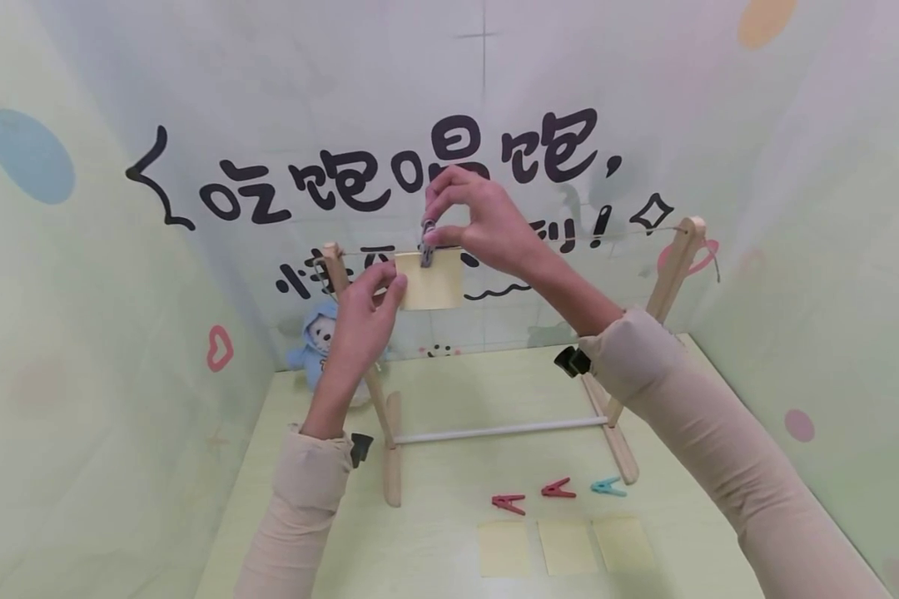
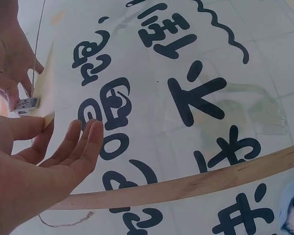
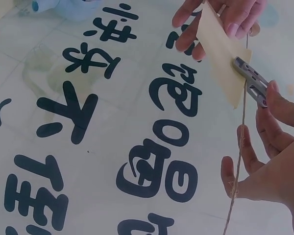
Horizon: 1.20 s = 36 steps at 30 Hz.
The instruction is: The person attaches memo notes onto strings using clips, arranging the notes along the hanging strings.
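A pale yellow paper note (image 1: 438,287) stands against the string (image 1: 607,237) of a wooden frame. My left hand (image 1: 363,320) pinches the note's left edge between thumb and index finger; its other fingers are spread in the left wrist view. A grey clothespin (image 1: 427,244) straddles the note's top edge and the string. My right hand (image 1: 487,220) pinches the handle end of that clothespin (image 3: 252,81) with thumb and fingertips. In the right wrist view, the clothespin's nose lies over the note (image 3: 220,58) beside the string (image 3: 239,161).
Two red clothespins (image 1: 509,502) (image 1: 558,488) and a blue one (image 1: 608,487) lie on the table (image 1: 434,541). Three yellow notes (image 1: 504,549) (image 1: 566,547) (image 1: 623,545) lie before them. Wooden posts (image 1: 670,274) and a white bar (image 1: 502,430) form the frame. A blue-hooded plush toy (image 1: 316,341) sits behind.
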Available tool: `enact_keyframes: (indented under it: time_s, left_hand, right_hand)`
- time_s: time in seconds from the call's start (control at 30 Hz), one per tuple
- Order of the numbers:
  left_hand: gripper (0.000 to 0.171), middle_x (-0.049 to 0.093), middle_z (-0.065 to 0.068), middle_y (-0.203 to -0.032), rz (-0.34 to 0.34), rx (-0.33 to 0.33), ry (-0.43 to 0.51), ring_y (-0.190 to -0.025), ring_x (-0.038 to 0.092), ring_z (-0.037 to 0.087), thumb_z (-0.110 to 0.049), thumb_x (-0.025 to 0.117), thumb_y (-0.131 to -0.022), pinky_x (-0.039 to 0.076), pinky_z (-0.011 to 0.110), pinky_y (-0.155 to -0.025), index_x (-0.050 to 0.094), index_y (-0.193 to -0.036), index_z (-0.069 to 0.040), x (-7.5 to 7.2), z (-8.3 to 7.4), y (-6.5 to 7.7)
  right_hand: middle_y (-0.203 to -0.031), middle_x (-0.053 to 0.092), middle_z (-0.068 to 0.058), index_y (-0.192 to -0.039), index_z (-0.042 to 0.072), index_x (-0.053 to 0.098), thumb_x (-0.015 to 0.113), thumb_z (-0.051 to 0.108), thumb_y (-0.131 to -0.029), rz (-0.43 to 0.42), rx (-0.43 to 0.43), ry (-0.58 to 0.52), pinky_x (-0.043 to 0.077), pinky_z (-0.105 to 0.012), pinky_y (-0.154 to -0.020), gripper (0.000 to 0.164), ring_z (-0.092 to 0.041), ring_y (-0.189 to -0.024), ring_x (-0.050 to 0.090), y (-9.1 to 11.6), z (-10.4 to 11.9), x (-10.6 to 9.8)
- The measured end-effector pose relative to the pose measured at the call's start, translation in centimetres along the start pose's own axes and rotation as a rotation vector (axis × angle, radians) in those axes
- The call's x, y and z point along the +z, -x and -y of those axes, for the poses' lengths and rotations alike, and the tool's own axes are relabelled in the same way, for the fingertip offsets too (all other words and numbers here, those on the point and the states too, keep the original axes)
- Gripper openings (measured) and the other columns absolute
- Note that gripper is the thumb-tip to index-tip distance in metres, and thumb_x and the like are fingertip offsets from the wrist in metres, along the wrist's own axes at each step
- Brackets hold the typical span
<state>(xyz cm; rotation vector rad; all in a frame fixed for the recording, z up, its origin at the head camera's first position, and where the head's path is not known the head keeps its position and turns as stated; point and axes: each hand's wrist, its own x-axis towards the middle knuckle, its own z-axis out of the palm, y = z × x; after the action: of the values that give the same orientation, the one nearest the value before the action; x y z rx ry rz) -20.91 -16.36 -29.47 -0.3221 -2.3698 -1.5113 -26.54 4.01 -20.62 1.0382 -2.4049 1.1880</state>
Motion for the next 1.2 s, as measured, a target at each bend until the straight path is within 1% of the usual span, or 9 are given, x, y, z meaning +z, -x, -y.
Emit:
enact_keyframes:
  time_s: [0.2,0.33,0.47,0.57,0.67,0.77,0.97,1.1,1.2]
  left_hand:
    - [0.029,0.069,0.022,-0.139,0.007,-0.011,-0.006,-0.140,0.064,0.036,-0.013,0.058,-0.115,0.053,0.047,-0.117,0.066,-0.138,0.003,0.1,0.3,0.2]
    - [0.026,0.068,0.021,-0.145,0.008,-0.011,0.003,-0.145,0.061,0.035,-0.013,0.059,-0.115,0.054,0.048,-0.116,0.068,-0.133,0.003,0.3,0.5,0.2]
    - [0.026,0.065,0.021,-0.151,0.012,-0.023,0.019,-0.148,0.059,0.035,-0.013,0.058,-0.115,0.054,0.048,-0.116,0.067,-0.133,0.004,0.5,0.7,0.1]
    - [0.029,0.065,0.022,-0.150,0.011,-0.041,0.023,-0.147,0.059,0.035,-0.013,0.058,-0.115,0.053,0.050,-0.117,0.065,-0.137,0.003,0.6,0.9,0.1]
    - [0.031,0.065,0.023,-0.149,0.004,-0.055,0.023,-0.146,0.059,0.036,-0.014,0.057,-0.115,0.052,0.051,-0.118,0.064,-0.139,0.004,0.7,1.1,0.2]
    - [0.031,0.066,0.024,-0.146,-0.005,-0.064,0.024,-0.146,0.060,0.036,-0.016,0.056,-0.116,0.051,0.051,-0.119,0.063,-0.138,0.004,0.9,1.2,0.2]
    - [0.030,0.065,0.025,-0.140,-0.004,-0.081,0.059,-0.147,0.059,0.039,-0.017,0.054,-0.117,0.048,0.052,-0.122,0.060,-0.136,0.005,1.1,1.2,0.4]
    - [0.030,0.062,0.024,-0.144,0.014,-0.103,0.107,-0.138,0.065,0.041,-0.017,0.053,-0.117,0.051,0.049,-0.119,0.058,-0.137,0.005,1.3,1.5,0.5]
    - [0.031,0.062,0.024,-0.146,0.021,-0.115,0.125,-0.128,0.071,0.043,-0.016,0.053,-0.117,0.054,0.047,-0.115,0.057,-0.140,0.005,1.4,2.0,0.8]
  right_hand:
    - [-0.132,0.065,-0.012,-0.113,-0.003,0.081,0.087,0.008,-0.094,0.051,0.030,0.019,0.037,-0.046,-0.123,0.023,-0.029,-0.134,0.053,0.0,0.0,0.0]
    - [-0.134,0.064,-0.012,-0.117,-0.002,0.081,0.086,0.010,-0.095,0.058,0.044,0.026,0.039,-0.046,-0.122,0.025,-0.029,-0.134,0.053,0.1,0.0,0.1]
    - [-0.136,0.063,-0.013,-0.121,-0.001,0.079,0.086,0.012,-0.096,0.064,0.061,0.033,0.040,-0.047,-0.122,0.029,-0.029,-0.135,0.053,0.4,-0.1,0.2]
    - [-0.141,0.062,-0.014,-0.129,0.000,0.076,0.086,0.013,-0.096,0.080,0.066,0.047,0.040,-0.046,-0.124,0.037,-0.030,-0.138,0.054,0.7,-0.1,0.3]
    - [-0.146,0.061,-0.015,-0.140,0.000,0.070,0.085,0.015,-0.098,0.083,0.052,0.059,0.041,-0.044,-0.124,0.047,-0.030,-0.142,0.054,1.2,-0.1,0.1]
    - [-0.147,0.062,-0.017,-0.143,-0.001,0.068,0.082,0.016,-0.101,0.035,0.023,0.061,0.042,-0.045,-0.124,0.047,-0.031,-0.142,0.056,2.2,-0.2,-0.4]
    - [-0.138,0.069,-0.016,-0.133,-0.001,0.074,0.075,0.010,-0.105,-0.137,-0.045,0.053,0.044,-0.045,-0.120,0.030,-0.028,-0.136,0.061,5.4,-0.8,-1.6]
    - [-0.134,0.071,-0.015,-0.129,0.000,0.076,0.075,0.006,-0.104,-0.197,-0.089,0.047,0.046,-0.043,-0.115,0.026,-0.027,-0.132,0.063,7.7,-1.0,-2.2]
    - [-0.133,0.071,-0.015,-0.127,0.000,0.077,0.075,0.002,-0.103,-0.226,-0.104,0.038,0.047,-0.037,-0.112,0.025,-0.026,-0.130,0.064,9.7,-1.1,-2.5]
